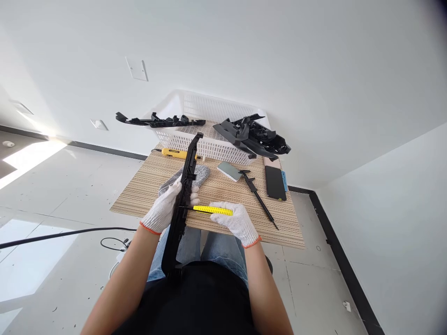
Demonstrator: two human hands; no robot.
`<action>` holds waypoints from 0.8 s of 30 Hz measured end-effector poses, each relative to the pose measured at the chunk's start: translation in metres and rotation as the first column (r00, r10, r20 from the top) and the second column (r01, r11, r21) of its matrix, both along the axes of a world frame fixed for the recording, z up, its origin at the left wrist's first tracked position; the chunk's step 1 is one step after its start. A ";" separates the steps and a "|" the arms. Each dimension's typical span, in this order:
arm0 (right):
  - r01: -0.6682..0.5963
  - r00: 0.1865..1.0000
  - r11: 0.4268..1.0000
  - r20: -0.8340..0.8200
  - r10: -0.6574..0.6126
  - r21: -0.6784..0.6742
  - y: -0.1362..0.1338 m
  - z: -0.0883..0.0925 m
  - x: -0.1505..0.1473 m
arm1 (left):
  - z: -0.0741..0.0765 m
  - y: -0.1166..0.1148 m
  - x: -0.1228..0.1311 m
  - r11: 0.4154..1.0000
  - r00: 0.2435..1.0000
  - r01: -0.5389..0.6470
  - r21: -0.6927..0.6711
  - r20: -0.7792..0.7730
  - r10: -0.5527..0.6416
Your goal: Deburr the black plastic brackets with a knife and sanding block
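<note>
My left hand [163,208], in a white knit glove with an orange cuff, is wrapped round a long black plastic trim part [180,211]. The part stands steeply in front of me, its lower end near my black shirt. In my gloved right hand [234,220] is a yellow-handled tool [213,210] with a ribbed grip. Its thin dark tip reaches the middle of the trim part; the exact kind of tip is too small to tell. A grey speckled cloth pad [201,174] lies behind the part, partly hidden by it and my left hand.
A white plastic basket [213,148] stands at the table's back, with more black plastic parts [249,136] across its rim. On the wooden table [139,186] lie a yellow corded tool [176,153], a grey notebook [229,170], a caliper [256,193] and a phone [275,183]. A wall is behind.
</note>
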State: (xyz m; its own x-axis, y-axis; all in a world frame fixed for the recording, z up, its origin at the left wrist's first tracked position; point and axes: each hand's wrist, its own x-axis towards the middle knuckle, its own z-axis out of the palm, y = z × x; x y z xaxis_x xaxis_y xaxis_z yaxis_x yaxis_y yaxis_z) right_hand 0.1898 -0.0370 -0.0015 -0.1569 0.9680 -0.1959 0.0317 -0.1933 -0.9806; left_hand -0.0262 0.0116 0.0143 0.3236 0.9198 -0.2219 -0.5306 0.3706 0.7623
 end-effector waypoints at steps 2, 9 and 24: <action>0.005 1.000 1.000 0.005 -0.005 -0.014 -0.001 0.000 0.000 | -0.001 0.001 0.000 1.000 1.000 -0.003 0.008 0.017 0.003; 0.070 0.997 0.996 -0.025 -0.072 -0.057 -0.003 -0.002 -0.002 | -0.002 0.001 -0.002 0.998 0.996 -0.066 0.024 0.060 0.065; 0.160 0.987 0.985 -0.004 -0.161 -0.064 -0.017 -0.002 -0.003 | -0.003 0.001 -0.004 0.985 0.984 -0.169 0.033 0.069 0.167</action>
State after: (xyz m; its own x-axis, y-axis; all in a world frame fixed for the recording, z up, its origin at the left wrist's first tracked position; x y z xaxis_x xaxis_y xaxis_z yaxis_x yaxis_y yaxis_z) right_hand 0.1870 -0.0538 -0.0037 -0.0027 0.9665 -0.2566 -0.0138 -0.2566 -0.9664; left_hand -0.0299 0.0124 0.0116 0.1766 0.9698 -0.1681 -0.6321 0.2427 0.7359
